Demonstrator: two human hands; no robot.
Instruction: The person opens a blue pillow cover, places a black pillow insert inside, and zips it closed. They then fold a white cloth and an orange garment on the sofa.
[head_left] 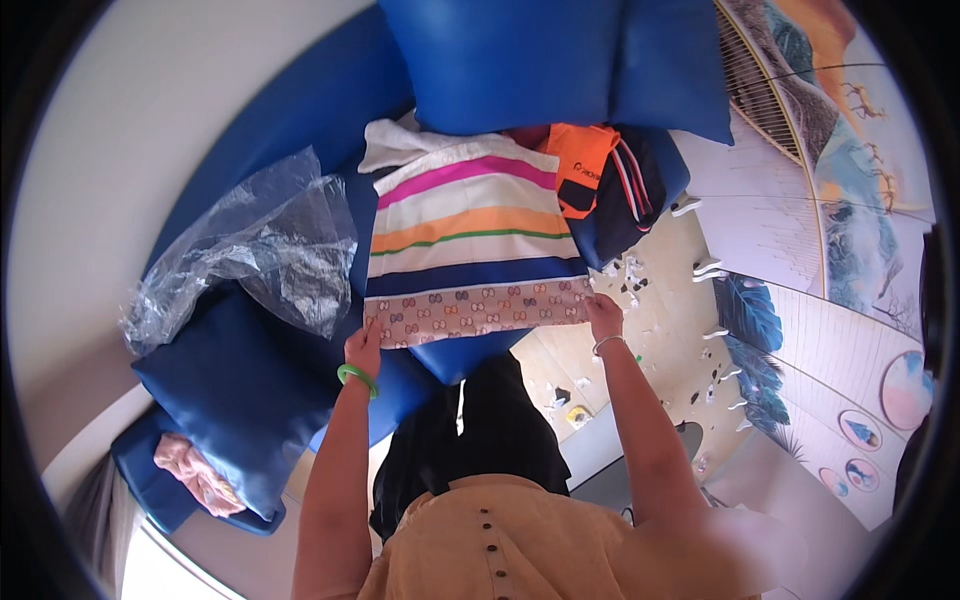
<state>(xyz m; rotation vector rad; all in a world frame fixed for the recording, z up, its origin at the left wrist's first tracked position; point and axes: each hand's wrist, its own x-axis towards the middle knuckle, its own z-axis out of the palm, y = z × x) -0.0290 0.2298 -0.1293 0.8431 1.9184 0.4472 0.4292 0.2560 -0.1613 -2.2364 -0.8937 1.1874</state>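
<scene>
A striped garment [470, 235] lies spread over the blue sofa in front of me, white with magenta, orange, green and navy bands. Its pinkish near border carries a pattern of small bows. My left hand [363, 343], with a green bangle at the wrist, is closed on the near left corner. The near right corner is pinched in my right hand [604, 316], which has a thin bracelet below it. Between the hands the border is pulled fairly straight. Whether the garment is a skirt or a top, I cannot tell.
Clear plastic wrapping [265, 245] lies left on the blue sofa [300, 100]. Beyond the garment are a greyish-white cloth [395, 148], orange clothing [580, 160] and dark striped clothing [640, 180]. A blue cushion [240, 385] and pink cloth [195, 475] sit lower left. Scraps litter the floor [660, 300].
</scene>
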